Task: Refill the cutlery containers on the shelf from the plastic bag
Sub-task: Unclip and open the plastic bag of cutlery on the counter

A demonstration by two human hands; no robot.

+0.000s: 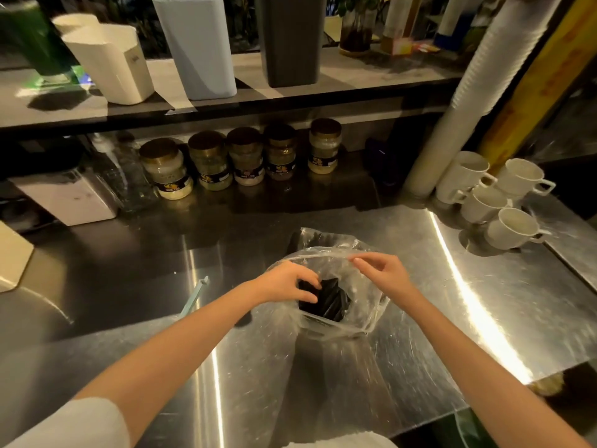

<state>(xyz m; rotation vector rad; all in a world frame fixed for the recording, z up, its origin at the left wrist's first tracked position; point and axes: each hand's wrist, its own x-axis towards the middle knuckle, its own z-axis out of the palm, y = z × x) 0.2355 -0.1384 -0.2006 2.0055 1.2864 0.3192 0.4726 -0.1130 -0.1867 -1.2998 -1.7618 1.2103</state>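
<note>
White sleeve (80, 421) at lower-left edge, bare forearm running up toward the clear plastic bag (352, 305). Bag stands mouth-up on the steel counter (129, 302), roughly centre. Left hand (287, 282) at the bag's left rim, reaching into the mouth; fingers and thumb curled onto the top of the black cutlery (332, 302) bundled inside the bag. Whether the bundle is lifted: cannot tell. Right hand (384, 273) at the bag's far-right rim; thumb and fingertips pinched together on the plastic edge, holding the mouth apart. Pale green stick (193, 295) lies flat on the counter left of the bag, apart from it. Beyond the bag, on the upper shelf (355, 76), left to right: white container (109, 63), pale grey container (200, 50), dark grey container (290, 40), all upright; contents not visible. Under the shelf, behind the bag: row of lidded jars (242, 160). Right of the bag, well apart: cluster of white mugs (497, 195).
</note>
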